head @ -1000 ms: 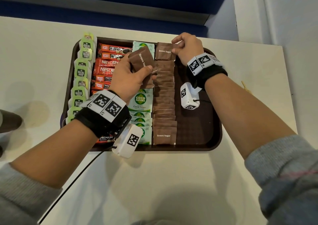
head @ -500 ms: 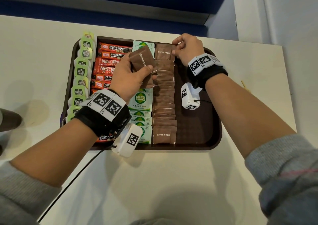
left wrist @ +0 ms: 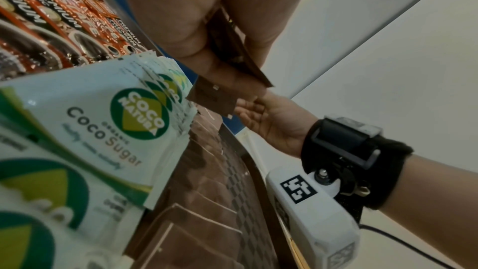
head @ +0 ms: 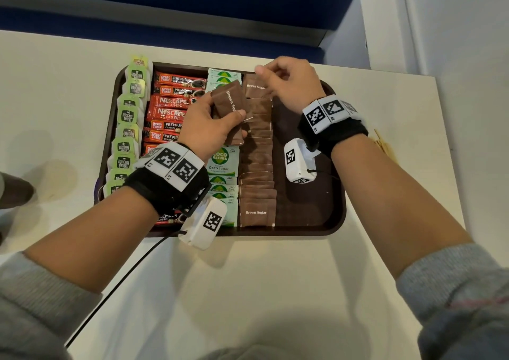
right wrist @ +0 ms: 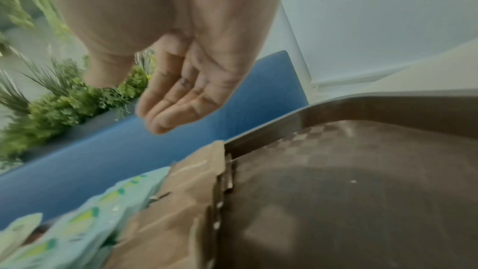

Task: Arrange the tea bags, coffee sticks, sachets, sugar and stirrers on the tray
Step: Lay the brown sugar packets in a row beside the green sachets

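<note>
On the dark brown tray, the nearest Brown Sugar sachet heads an overlapping row running away. Farther in, the left hand pinches a small stack of brown sugar sachets above the Coco Sugar packets. At the far rim, the right hand hovers empty, fingers loosely curled.

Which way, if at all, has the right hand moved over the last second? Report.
Yes. The right hand has shifted slightly left along the far rim of the tray, fingertips over the top brown sugar packet.
</note>
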